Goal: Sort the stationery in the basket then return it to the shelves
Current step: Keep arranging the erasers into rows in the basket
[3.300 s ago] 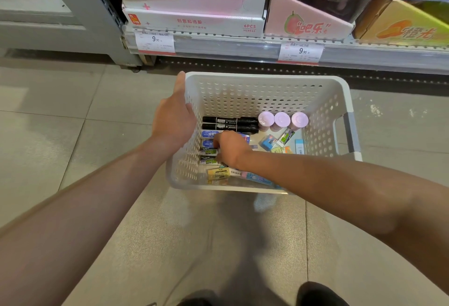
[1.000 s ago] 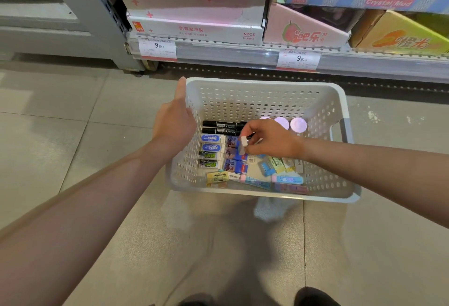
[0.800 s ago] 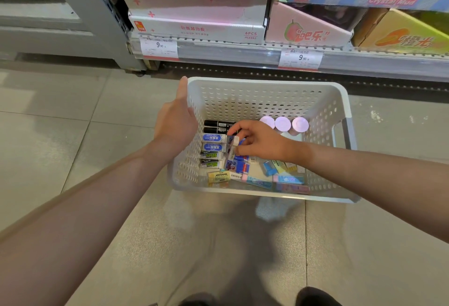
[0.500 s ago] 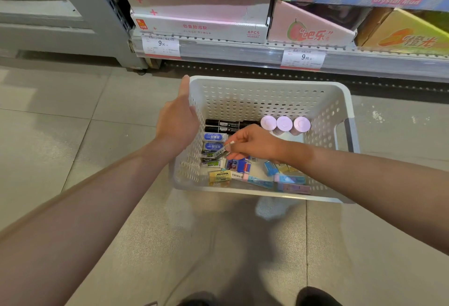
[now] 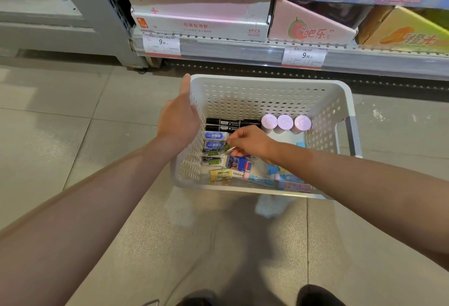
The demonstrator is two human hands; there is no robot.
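Right hand point(image 5: 250, 144) pinching a small green-and-black eraser point(image 5: 224, 148) above the matching erasers point(image 5: 211, 156) along the basket's left side. Left hand point(image 5: 178, 121) gripping the left wall of the white basket point(image 5: 267, 82), thumb extended along the rim. Sorting step in progress; next, presumably, laying the eraser flush in its row. Black markers point(image 5: 230, 124) and three pink-capped bottles point(image 5: 285, 122) ranged behind; shelves point(image 5: 243, 48) beyond.

A grey tiled floor point(image 5: 73, 135) lies under everything. Two price tags point(image 5: 161, 44) hang far above the grip. A dark shoe point(image 5: 318, 297) shows far below it.
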